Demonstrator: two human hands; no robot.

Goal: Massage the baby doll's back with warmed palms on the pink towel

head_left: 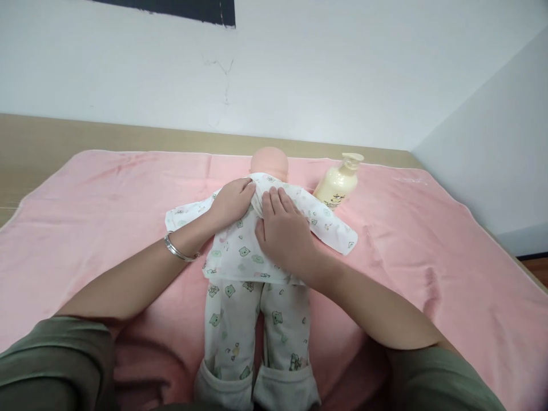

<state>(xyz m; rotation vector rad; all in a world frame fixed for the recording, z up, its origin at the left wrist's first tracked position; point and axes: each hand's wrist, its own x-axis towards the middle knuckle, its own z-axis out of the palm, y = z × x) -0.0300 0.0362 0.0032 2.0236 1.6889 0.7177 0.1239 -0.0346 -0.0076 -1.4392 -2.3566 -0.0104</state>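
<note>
A baby doll (246,260) lies stretched out in front of me, its bald head (269,162) at the far end. It wears a white shirt and trousers printed with small green animals, and no face shows. My left hand (233,201) is closed over the doll's shoulder on the left, where the shirt is creased; its fingertips are partly hidden. Flat on the upper part of the shirt rests my right hand (286,233), fingers stretched out. A cream pump bottle (338,184) leans beside the doll's right-side sleeve, touched by neither hand.
Under the doll spreads a pink blanket (398,228) with some wrinkles. It covers most of a wooden surface (38,142), which meets a white wall (325,74) at the back. Another wall (496,137) stands at the right.
</note>
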